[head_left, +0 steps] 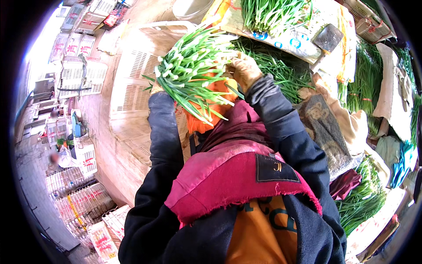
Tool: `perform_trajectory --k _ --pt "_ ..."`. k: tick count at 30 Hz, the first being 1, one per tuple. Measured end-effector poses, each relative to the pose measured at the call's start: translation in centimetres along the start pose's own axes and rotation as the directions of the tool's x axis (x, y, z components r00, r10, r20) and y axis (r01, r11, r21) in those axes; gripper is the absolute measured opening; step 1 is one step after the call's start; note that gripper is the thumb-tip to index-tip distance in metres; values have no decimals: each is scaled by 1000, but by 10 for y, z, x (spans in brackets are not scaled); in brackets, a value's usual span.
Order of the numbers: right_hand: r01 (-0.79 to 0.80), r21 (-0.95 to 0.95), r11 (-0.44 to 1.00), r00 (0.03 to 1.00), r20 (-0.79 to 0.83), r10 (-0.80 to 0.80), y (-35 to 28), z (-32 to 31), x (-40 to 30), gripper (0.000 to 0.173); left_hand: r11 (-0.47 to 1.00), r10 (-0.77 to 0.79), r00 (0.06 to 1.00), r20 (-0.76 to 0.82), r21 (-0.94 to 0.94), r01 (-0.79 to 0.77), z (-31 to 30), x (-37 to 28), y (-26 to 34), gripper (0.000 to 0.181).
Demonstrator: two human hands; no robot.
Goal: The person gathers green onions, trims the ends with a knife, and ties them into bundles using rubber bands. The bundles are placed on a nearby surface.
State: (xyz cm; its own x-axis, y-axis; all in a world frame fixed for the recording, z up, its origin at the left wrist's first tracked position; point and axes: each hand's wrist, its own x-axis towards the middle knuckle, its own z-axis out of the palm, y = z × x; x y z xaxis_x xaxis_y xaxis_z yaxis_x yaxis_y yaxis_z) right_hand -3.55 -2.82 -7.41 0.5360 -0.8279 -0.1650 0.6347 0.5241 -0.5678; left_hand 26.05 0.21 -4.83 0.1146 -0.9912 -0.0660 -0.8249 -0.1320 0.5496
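Observation:
A thick bunch of garlic chives [191,66], pale cut ends towards me, is held up over my lap. My left hand [157,87], gloved and mostly hidden by leaves, grips it from the left. At the bunch's right edge is my right hand [245,67] in a tan, soiled glove, fingers bent against the stalks; their tips are hidden, so I cannot tell whether they grip. Some stalks droop below the bunch, over orange cloth [211,95]. More loose chives [277,72] lie just right of my right hand.
A white slatted plastic crate [128,89] stands at my left. Ahead, another chive bunch [273,16] lies on printed sacking, near a flat-bladed tool [328,38]. Piled chives [362,198] lie at right. Stacked crates [84,201] and a person [66,156] are farther left.

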Motion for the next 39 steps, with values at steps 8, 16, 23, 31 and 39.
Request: perform_trajectory --k 8,16,23,31,39 --pt "258 -204 944 965 101 -242 -80 -21 -48 33 986 -52 998 -18 -160 49 6 -3 -7 24" --pt "266 -891 -367 919 350 -184 -109 21 -92 42 862 -67 997 -25 -505 46 16 -10 -8 21" --pt "456 -868 -195 756 494 -431 -73 81 -81 40 474 -92 996 -8 -880 37 22 -21 -7 19" --pt "542 -789 288 755 306 -580 -98 40 -102 20 -16 -129 985 -113 -993 -116 22 -11 -12 17" --pt "213 -975 60 965 200 -168 -102 1 -122 40 -205 -126 978 -168 -960 -191 25 9 -11 16"
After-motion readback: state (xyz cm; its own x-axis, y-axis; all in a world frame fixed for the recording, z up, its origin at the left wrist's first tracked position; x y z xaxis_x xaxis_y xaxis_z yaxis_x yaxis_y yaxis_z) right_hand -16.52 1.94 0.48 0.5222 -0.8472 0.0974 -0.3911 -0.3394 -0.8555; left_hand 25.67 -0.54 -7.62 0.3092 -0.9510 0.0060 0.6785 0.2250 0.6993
